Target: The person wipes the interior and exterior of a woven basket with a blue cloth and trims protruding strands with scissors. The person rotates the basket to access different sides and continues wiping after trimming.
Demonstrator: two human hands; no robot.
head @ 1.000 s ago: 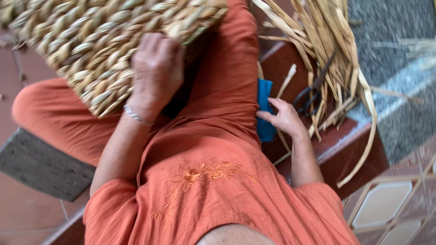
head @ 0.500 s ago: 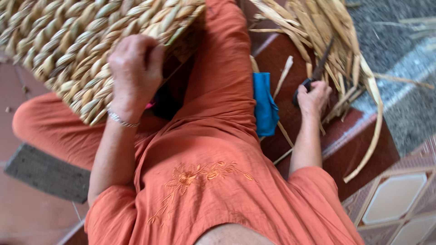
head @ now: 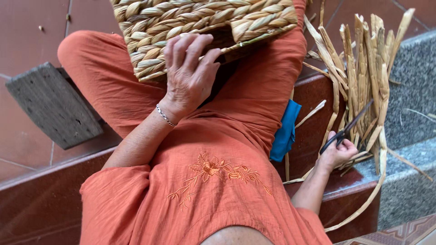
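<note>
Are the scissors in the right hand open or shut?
Shut: the scissors show one dark line, blades together, in the right hand.
</note>
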